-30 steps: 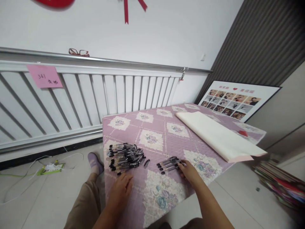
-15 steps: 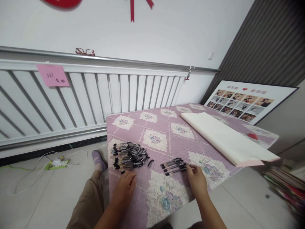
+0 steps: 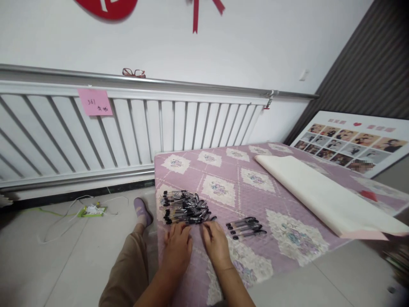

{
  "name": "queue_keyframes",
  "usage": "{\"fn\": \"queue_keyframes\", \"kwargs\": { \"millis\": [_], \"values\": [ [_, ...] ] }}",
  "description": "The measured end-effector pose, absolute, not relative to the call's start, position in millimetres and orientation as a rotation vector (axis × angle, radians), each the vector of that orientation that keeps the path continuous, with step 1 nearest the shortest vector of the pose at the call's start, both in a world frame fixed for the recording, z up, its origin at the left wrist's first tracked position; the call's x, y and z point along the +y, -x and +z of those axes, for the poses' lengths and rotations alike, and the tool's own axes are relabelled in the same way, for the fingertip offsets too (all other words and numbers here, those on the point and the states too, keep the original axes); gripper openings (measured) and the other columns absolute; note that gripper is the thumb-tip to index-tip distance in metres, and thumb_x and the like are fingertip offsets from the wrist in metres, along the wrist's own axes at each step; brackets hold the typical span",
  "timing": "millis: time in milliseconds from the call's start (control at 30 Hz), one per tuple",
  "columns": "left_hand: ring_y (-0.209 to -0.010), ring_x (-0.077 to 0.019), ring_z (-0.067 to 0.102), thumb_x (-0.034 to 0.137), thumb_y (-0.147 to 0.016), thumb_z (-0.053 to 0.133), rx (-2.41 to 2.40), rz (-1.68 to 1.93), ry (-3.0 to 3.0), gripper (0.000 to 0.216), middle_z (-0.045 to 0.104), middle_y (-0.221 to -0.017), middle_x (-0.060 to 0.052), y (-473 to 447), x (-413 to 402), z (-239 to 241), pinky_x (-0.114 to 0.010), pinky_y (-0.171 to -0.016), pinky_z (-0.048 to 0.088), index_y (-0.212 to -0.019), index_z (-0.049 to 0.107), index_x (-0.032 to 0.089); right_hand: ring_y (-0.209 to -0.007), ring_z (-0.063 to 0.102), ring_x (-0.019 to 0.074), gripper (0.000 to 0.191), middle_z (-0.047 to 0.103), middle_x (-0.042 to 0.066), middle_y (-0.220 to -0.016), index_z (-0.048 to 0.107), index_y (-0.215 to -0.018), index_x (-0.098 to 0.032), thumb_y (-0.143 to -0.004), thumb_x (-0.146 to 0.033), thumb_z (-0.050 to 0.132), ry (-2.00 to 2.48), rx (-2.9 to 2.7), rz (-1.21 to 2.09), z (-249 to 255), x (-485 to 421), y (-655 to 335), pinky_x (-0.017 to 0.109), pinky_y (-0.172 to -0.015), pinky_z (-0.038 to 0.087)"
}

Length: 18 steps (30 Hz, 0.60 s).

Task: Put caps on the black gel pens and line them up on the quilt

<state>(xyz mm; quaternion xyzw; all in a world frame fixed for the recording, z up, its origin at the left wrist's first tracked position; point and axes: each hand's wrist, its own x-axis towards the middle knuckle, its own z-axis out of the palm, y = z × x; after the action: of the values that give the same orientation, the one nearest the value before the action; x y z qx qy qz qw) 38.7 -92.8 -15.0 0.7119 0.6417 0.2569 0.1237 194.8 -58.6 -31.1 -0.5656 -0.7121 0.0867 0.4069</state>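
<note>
A pile of several black-capped clear pens [image 3: 183,207] lies near the left edge of a purple quilted table cover [image 3: 287,204]. To its right, apart from it, a small row of the same pens [image 3: 245,226] lies side by side. My left hand [image 3: 177,249] rests flat on the cover just below the pile, fingers stretched toward it, holding nothing. Beside it, my right hand [image 3: 217,243] has its fingertips at a loose pen [image 3: 211,219] on the pile's right edge, fingers slightly bent and nothing gripped.
A long cream paper roll [image 3: 322,198] lies across the right of the cover. A white radiator [image 3: 143,128] with a pink note [image 3: 95,102] and red glasses [image 3: 133,73] stands behind. A framed photo board [image 3: 351,143] leans at right. My leg [image 3: 128,273] and cables [image 3: 91,210] are on the floor.
My right hand left the small row of pens and moved left to the pile's right edge, beside my left hand. The view shifted left.
</note>
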Motion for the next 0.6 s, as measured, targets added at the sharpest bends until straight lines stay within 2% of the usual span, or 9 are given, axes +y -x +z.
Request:
{"fn": "queue_keyframes", "kwargs": {
  "millis": [233, 400, 600],
  "values": [
    [-0.113, -0.0253, 0.044, 0.016, -0.083, 0.048, 1.888, 0.785, -2.07, 0.031, 0.056, -0.115, -0.006, -39.9, -94.5, -12.6, -0.044, -0.097, 0.029, -0.109, 0.06, 0.027, -0.092, 0.055, 0.023, 0.024, 0.066, 0.007, -0.093, 0.063, -0.1, -0.019, -0.083, -0.016, 0.046, 1.515, -1.952, 0.073, -25.8, -52.4, -185.3, 0.035, -0.083, 0.041],
    [-0.109, -0.0245, 0.046, 0.016, -0.084, 0.048, 1.889, 0.811, -2.048, 0.029, 0.056, -0.113, -0.005, -38.5, -95.5, -12.9, -0.043, -0.096, 0.03, -0.107, 0.061, 0.027, -0.085, 0.055, 0.0223, 0.021, 0.067, 0.007, -0.087, 0.063, -0.094, -0.017, -0.086, -0.02, 0.044, 1.567, -1.88, 0.045, -31.6, -54.3, -188.5, 0.034, -0.079, 0.04],
    [-0.11, -0.0251, 0.044, 0.016, -0.084, 0.047, 1.896, 0.738, -2.08, 0.028, 0.057, -0.113, -0.005, -39.1, -96.2, -9.5, -0.043, -0.096, 0.029, -0.107, 0.061, 0.027, -0.087, 0.055, 0.0223, 0.019, 0.066, 0.007, -0.089, 0.063, -0.092, -0.019, -0.086, -0.022, 0.045, 1.59, -1.815, 0.009, -33.3, -54.8, -191.5, 0.034, -0.08, 0.039]
  ]
}}
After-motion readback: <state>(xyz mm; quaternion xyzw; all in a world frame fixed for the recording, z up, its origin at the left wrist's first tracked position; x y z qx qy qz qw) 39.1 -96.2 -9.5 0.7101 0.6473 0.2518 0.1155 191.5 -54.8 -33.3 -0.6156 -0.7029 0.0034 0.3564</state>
